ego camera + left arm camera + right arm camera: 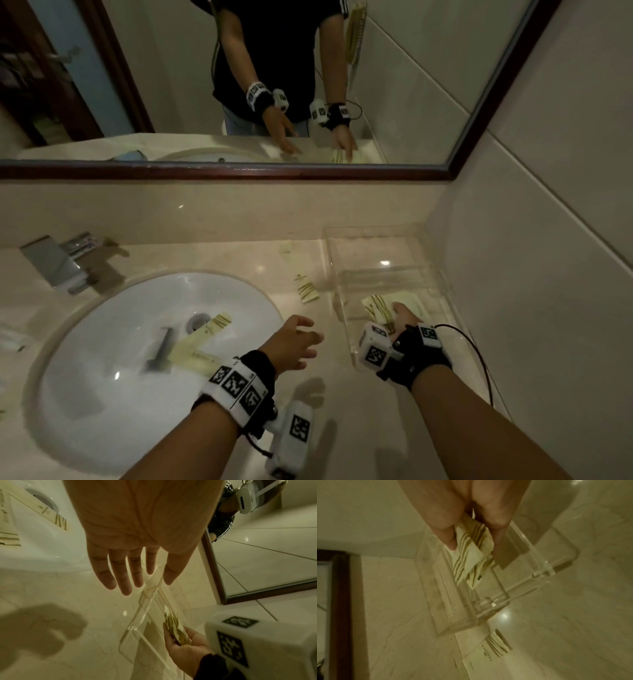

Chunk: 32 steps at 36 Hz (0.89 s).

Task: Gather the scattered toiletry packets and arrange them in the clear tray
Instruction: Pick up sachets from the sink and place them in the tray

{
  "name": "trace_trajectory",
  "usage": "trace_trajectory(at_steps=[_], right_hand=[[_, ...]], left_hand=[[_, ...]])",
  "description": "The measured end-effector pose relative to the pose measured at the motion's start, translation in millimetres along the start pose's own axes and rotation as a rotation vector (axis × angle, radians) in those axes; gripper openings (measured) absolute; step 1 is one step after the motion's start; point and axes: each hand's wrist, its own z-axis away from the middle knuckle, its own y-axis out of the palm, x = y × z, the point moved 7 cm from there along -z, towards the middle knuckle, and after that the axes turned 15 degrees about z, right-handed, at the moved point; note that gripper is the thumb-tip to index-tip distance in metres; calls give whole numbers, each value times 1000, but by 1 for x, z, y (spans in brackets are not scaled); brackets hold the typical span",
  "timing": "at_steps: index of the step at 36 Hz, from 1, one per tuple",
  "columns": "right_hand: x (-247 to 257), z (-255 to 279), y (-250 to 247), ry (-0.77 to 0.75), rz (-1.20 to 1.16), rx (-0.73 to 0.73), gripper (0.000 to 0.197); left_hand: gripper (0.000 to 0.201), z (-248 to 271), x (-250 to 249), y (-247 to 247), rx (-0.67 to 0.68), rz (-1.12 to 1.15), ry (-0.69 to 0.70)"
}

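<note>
A clear tray (376,233) stands on the counter by the right wall. My right hand (402,313) reaches into its near end and pinches a few cream packets with olive stripes (376,306) between thumb and fingers (448,540); the held packets (471,550) hang inside the tray (537,566). My left hand (301,342) hovers open over the counter left of the tray, its fingers (126,577) spread and holding nothing. One packet (307,291) lies on the counter beside the tray, and a small one (286,248) lies farther back. Two long packets (212,323) (193,353) lie in the sink.
The white sink (102,342) fills the left of the counter, with a chrome faucet (65,262) behind it. Another packet (10,339) lies at the far left edge. A framed mirror (239,171) hangs above the backsplash, and a tiled wall closes the right side.
</note>
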Motion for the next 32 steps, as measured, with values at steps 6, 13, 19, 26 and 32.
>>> trace_trajectory(at_steps=[6,13,19,26,32], right_hand=[[13,16,9,74,82,37,55],[4,7,8,108,128,104,58],[-5,5,2,75,55,82,54],[6,30,6,48,-113,104,35],[-6,21,9,68,-168,105,45]], left_hand=[[38,-25,9,21,-1,-50,-60],[62,-57,26,62,-29,-78,-100],[74,-77,32,76,-70,-265,-20],[64,-83,32,72,-135,-292,50],[55,-71,26,62,-156,-332,50]])
